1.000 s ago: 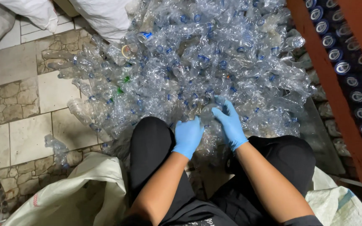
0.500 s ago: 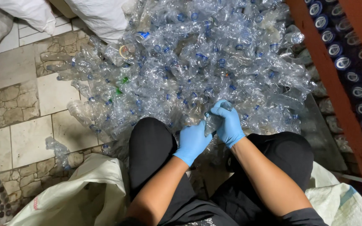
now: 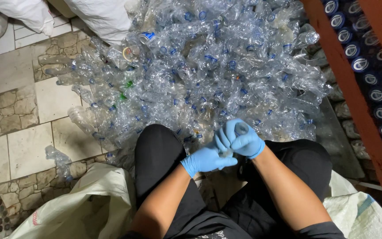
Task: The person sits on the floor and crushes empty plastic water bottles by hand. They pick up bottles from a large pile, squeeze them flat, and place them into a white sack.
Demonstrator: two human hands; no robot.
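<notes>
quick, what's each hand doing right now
left hand: closed on the clear bottle's lower end.
right hand: closed around the same bottle's top.

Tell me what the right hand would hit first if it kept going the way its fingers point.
The right hand points left, at the left hand, which it already touches around a small clear bottle. It would likely press into that hand first.
</notes>
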